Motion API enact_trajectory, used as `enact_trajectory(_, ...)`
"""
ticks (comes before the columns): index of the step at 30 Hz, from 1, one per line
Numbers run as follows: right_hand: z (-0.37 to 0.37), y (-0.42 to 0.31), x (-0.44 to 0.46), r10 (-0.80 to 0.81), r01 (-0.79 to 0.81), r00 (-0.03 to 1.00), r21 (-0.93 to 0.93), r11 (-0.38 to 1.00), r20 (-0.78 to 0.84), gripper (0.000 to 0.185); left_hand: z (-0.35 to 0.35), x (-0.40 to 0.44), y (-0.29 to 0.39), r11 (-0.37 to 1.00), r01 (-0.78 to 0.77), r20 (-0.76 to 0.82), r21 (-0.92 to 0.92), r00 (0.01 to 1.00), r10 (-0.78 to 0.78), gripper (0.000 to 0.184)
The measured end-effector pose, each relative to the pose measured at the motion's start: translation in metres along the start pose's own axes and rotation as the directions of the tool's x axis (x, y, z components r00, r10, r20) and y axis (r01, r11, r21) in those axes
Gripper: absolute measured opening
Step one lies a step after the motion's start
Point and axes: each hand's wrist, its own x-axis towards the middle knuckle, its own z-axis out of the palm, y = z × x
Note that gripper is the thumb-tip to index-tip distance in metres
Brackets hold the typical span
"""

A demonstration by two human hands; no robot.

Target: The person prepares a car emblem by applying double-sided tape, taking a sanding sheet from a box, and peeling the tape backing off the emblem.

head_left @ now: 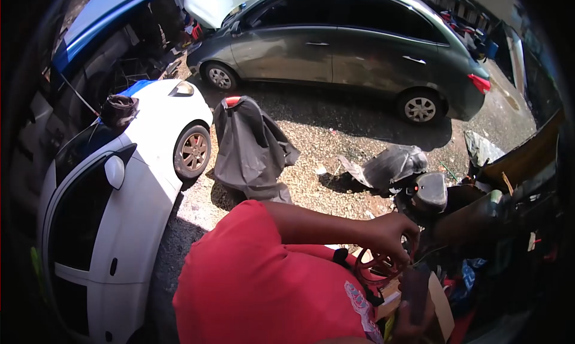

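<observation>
The left hand (390, 234) has its fingers curled around the red ring (377, 262); the dark block (414, 287), running 12-to-6, lies at 6 o'clock, nearer the right hand (412, 325), whose grip cannot be told.

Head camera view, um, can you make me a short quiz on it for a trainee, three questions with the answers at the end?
1. Multiple choice. What colour is the wearer's shirt?
A) blue
B) red
C) white

2. True or false. The dark cover stands on the gravel, near the front wheel of the white car.

3. Short answer. Which of the wearer's hands is at the upper part of the red loops?

Key:
1. B
2. True
3. The left hand
</observation>
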Motion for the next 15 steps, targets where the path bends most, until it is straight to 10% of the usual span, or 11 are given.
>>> enact_trajectory(8, 0.009, 0.044, -0.026, 0.272, -0.124, 0.911, 0.423, 0.898, -0.31, 0.053, -0.013, 0.001, 0.001, 0.989, 0.128, 0.082, -0.069, 0.989, -0.122, 0.023)
enact_trajectory(15, 0.016, 0.029, -0.025, 0.561, 0.09, 0.779, 0.935, 0.342, -0.28, 0.048, -0.02, 0.02, -0.007, 0.895, 0.324, 0.345, -0.306, 0.914, -0.213, 0.018)
